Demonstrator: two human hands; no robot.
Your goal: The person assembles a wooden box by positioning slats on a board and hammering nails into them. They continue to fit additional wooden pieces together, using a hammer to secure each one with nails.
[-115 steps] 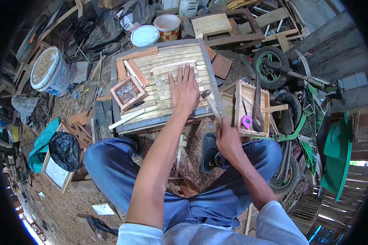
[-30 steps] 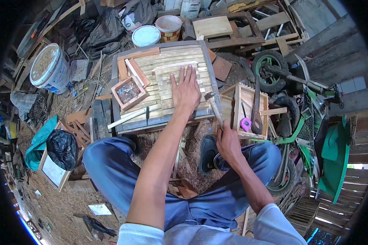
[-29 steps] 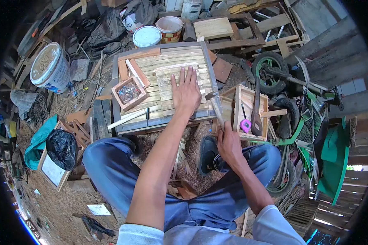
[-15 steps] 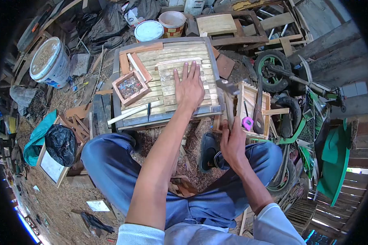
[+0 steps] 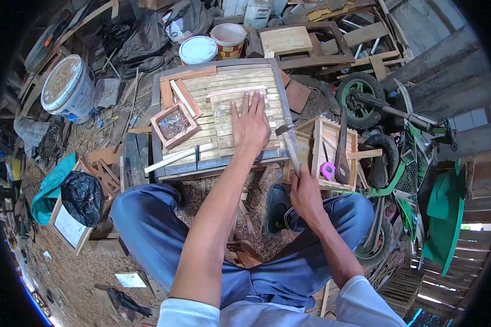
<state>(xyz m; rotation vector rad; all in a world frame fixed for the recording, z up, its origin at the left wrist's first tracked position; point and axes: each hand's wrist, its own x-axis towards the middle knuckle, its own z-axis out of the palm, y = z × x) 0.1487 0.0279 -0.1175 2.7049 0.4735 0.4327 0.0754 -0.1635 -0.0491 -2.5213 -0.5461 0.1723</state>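
My left hand (image 5: 251, 129) lies flat, fingers spread, on a panel of light wooden slats (image 5: 223, 115). That panel rests on a slatted low table (image 5: 237, 72) with a dark frame. In my right hand (image 5: 306, 192) is a hammer (image 5: 290, 146), gripped by its handle. The hammer's head is over the right edge of the table, to the right of my left hand. Left of the panel stands a small wooden box (image 5: 174, 121) holding nails or similar small metal pieces. A dark thin tool (image 5: 197, 156) and a pale wood strip (image 5: 174, 159) lie near the front edge.
Right of the table is a wooden tray (image 5: 317, 155) with a pink tape measure (image 5: 327, 170) and a handsaw (image 5: 342, 163). Beyond it stands a green motorbike (image 5: 401, 174). Buckets (image 5: 198, 50) stand behind the table. Wood scraps and shavings cover the floor.
The hammer has swung leftward and down, its head now nearer the table's right edge. My left hand stays pressed on the panel.
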